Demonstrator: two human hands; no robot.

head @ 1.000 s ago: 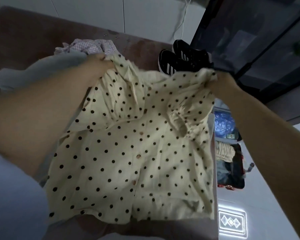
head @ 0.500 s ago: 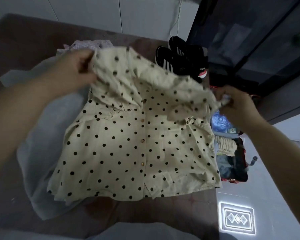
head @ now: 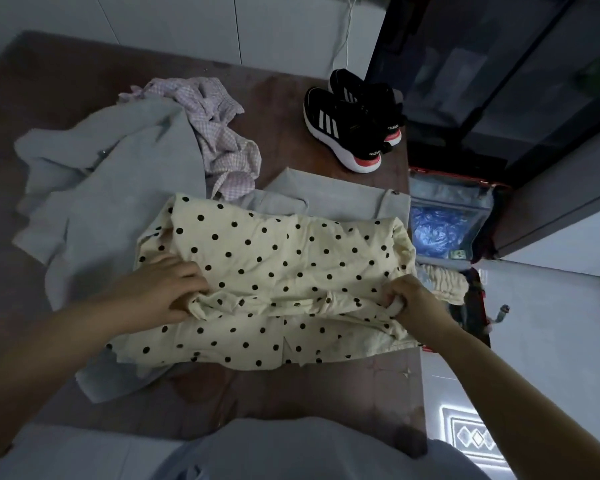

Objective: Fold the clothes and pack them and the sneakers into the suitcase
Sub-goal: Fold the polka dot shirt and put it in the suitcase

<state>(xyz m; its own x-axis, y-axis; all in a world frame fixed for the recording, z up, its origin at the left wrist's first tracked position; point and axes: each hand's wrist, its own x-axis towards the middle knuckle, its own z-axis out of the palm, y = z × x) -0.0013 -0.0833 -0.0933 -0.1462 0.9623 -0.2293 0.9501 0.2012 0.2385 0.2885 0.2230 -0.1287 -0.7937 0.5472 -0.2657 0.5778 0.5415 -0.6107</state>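
Left hand and right hand each pinch the folded-over edge of the cream polka-dot blouse lying between them on the brown table, its right side at the table's edge. Beyond that edge the open suitcase is partly hidden; black sneakers stand farther back.

Surface: brown, its right edge beside the floor.
Left: grey garment, spread loose.
Far middle: pink checked garment, bunched, overlapping the grey one.
Far right corner: black sneakers, side by side.
Near middle: cream polka-dot blouse, folded over, partly on the grey garment.
Floor: open suitcase.
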